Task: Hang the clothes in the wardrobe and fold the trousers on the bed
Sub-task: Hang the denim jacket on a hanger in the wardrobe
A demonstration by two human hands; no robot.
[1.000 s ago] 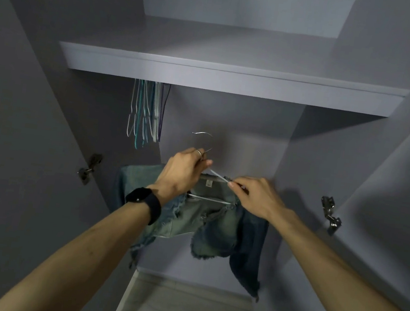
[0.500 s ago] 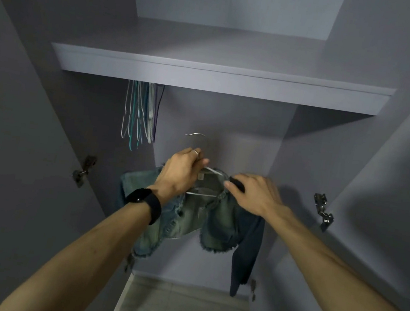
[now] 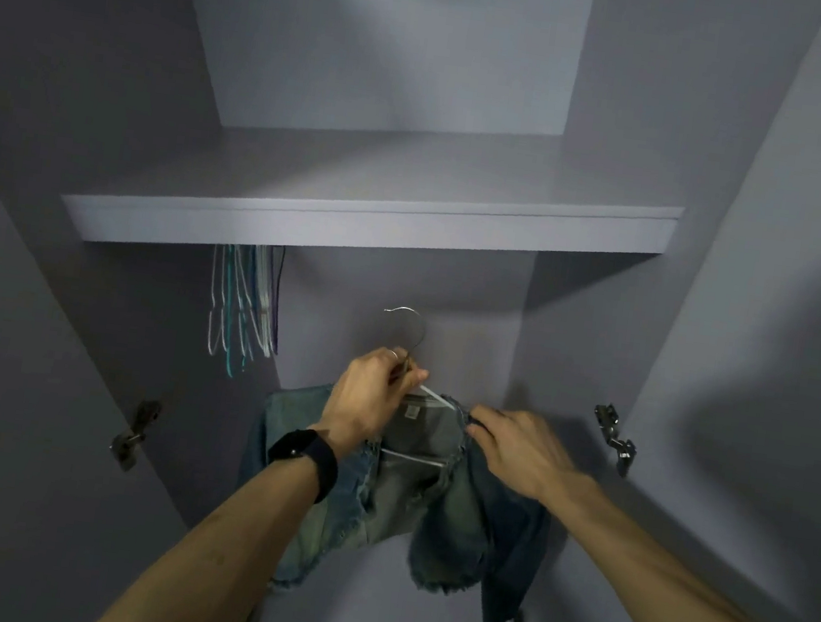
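Note:
A faded denim jacket (image 3: 425, 509) with frayed hems hangs on a white hanger (image 3: 431, 395) inside the grey wardrobe. The hanger's metal hook (image 3: 409, 323) points up, free of any rail, below the shelf (image 3: 356, 229). My left hand (image 3: 369, 399), with a black watch at the wrist, grips the hanger at the base of the hook. My right hand (image 3: 520, 451) pinches the jacket's collar at the right shoulder of the hanger. The rail itself is hidden behind the shelf's front edge.
Several empty hangers (image 3: 243, 306), white, teal and purple, hang in a bunch under the shelf's left part. Door hinges sit on the left wall (image 3: 134, 434) and the right wall (image 3: 615, 439). The wardrobe floor shows at the bottom.
My view has tilted upward, so the shelf sits lower in the frame. Both hands keep their hold on hanger and jacket; the right hand has tugged the collar further over the hanger's shoulder.

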